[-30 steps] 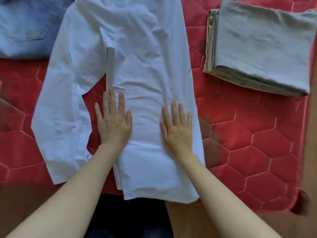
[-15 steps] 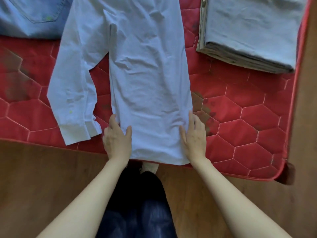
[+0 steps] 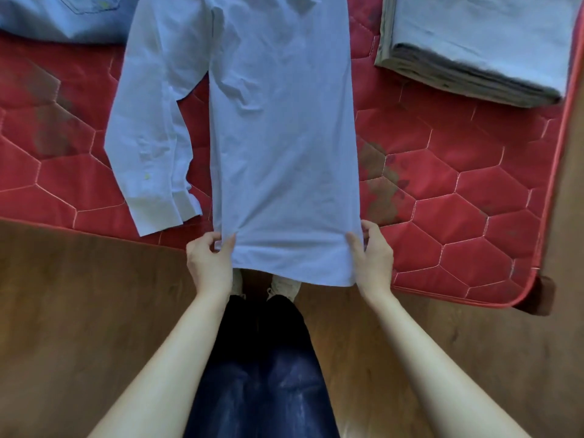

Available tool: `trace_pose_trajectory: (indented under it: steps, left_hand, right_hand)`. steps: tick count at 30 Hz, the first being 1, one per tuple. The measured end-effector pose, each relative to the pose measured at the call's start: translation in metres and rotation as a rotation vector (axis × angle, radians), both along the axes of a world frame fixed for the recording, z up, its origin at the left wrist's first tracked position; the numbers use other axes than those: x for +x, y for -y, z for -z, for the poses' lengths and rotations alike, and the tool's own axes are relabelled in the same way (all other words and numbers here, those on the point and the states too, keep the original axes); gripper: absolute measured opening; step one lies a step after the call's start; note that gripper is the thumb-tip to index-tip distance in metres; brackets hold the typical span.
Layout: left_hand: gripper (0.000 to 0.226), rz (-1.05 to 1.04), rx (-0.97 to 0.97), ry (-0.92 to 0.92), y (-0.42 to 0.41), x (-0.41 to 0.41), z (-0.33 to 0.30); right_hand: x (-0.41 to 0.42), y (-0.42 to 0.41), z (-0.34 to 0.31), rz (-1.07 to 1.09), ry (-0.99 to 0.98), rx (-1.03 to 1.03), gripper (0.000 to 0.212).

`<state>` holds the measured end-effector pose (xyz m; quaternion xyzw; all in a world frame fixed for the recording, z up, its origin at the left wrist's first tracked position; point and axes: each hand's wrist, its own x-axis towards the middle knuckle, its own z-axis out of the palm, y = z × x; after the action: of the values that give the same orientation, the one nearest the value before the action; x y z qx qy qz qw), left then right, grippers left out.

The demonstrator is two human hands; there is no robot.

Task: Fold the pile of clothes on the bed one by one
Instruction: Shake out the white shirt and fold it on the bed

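Red hexagon-quilted bed (image 3: 458, 172) is carrying the pale blue long-sleeved cotton shirt (image 3: 281, 137), lying flat. Left hand (image 3: 210, 263) and right hand (image 3: 373, 257) are no longer pressing flat; each is now pinching a hem corner, likely starting the lengthwise fold upward.

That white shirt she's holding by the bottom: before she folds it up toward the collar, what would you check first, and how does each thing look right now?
1. Left hand pinches the shirt's bottom corner: ok.
2. Right hand grips the other bottom corner: ok.
3. Both sleeves tucked in: not ok. One sleeve lies spread out on the mattress, left of the body.
4. Body lying flat: mostly ok, a few creases near the middle.
5. Landing spot clear: ok. The folded grey stack and the jeans lie apart from the shirt's body.
6. Collar straight: cannot tell, it is cut off at the top edge.
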<state>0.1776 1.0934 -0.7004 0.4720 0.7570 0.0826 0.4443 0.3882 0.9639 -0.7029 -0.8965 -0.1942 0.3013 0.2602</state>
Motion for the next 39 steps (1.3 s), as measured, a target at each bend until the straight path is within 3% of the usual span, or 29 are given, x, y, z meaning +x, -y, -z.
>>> trace_pose_trajectory:
  steps: [6,9,14,18,20,22,24,26,29,32,39]
  left_hand:
    - [0.015,0.049,0.077,-0.015,0.003,0.0,-0.001]
    - [0.019,0.201,0.162,-0.131,-0.002,-0.002,-0.005]
    - [0.023,0.241,0.019,-0.03,-0.024,0.001,-0.004]
    - [0.007,-0.013,-0.046,0.296,-0.029,0.011,-0.016]
    - [0.008,-0.144,-0.074,0.475,-0.025,0.013,-0.022]
    - [0.01,-0.236,-0.13,0.542,-0.017,0.014,-0.023]
    - [0.014,-0.246,-0.179,0.45,-0.007,0.017,-0.015]
    - [0.025,-0.104,-0.163,0.229,0.004,0.02,-0.005]
    - [0.02,0.04,0.029,-0.028,0.009,0.021,-0.001]
    - [0.013,0.098,0.132,-0.066,0.01,0.019,-0.004]
    - [0.019,0.077,-0.036,-0.015,0.011,0.002,0.005]
  right_hand:
    - [-0.002,0.003,0.003,0.007,-0.03,-0.074,0.028]
    - [0.001,0.005,0.001,-0.041,-0.06,-0.142,0.03]
    - [0.002,0.005,0.0,-0.067,-0.102,-0.126,0.026]
    - [0.002,0.004,-0.013,0.011,-0.083,0.074,0.031]
    - [0.005,0.005,-0.023,0.102,-0.063,0.214,0.032]
    - [0.008,0.009,-0.029,0.154,-0.049,0.29,0.026]
    - [0.009,0.016,-0.026,0.149,-0.064,0.246,0.025]
    - [0.008,0.023,-0.018,0.117,-0.127,0.105,0.026]
    - [0.006,0.034,-0.008,0.084,-0.223,-0.016,0.02]
    - [0.006,0.041,-0.008,0.055,-0.25,-0.006,0.014]
    - [0.0,0.054,-0.013,-0.08,-0.269,-0.076,0.014]
